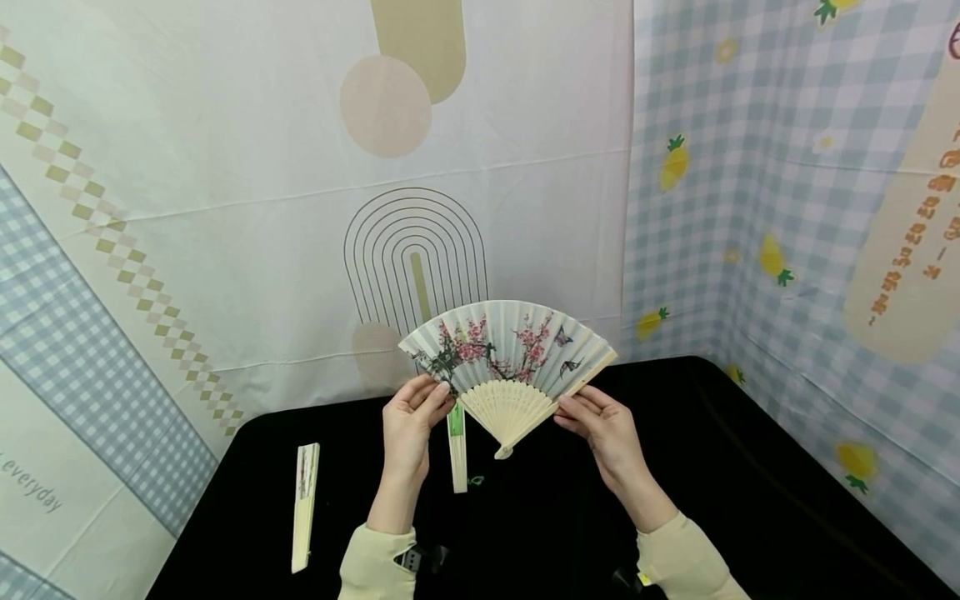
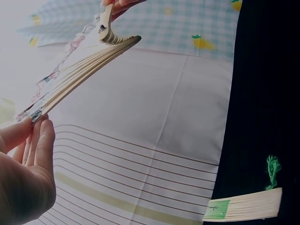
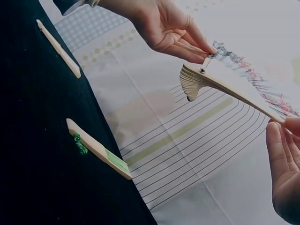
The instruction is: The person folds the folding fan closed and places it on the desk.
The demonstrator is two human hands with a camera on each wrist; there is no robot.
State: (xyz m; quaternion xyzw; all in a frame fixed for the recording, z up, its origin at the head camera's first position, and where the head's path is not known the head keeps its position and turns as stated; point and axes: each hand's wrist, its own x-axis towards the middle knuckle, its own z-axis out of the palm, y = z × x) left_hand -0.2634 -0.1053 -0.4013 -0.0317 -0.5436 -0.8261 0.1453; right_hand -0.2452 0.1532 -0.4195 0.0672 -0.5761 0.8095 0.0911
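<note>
A folding fan [image 1: 517, 346] is spread wide above the black table, its white leaf printed with pink blossoms, dark branches and butterflies. Pale slats meet at a pivot that points down toward the wearer. My left hand [image 1: 411, 421] pinches the fan's left edge between thumb and fingers. At the opposite edge, my right hand [image 1: 603, 429] pinches the outer slat the same way. In the left wrist view the fan [image 2: 79, 75] shows nearly edge-on, with left fingertips at its near corner. The right wrist view has both hands on the fan [image 3: 234, 84].
Behind the raised fan lies a folded fan with a green leaf [image 1: 458, 450] and a green tassel [image 3: 80, 144]. Another folded fan [image 1: 303, 508] rests on the black table [image 1: 240, 500] at the left. Patterned cloths [image 1: 525, 208] hang behind and beside the table.
</note>
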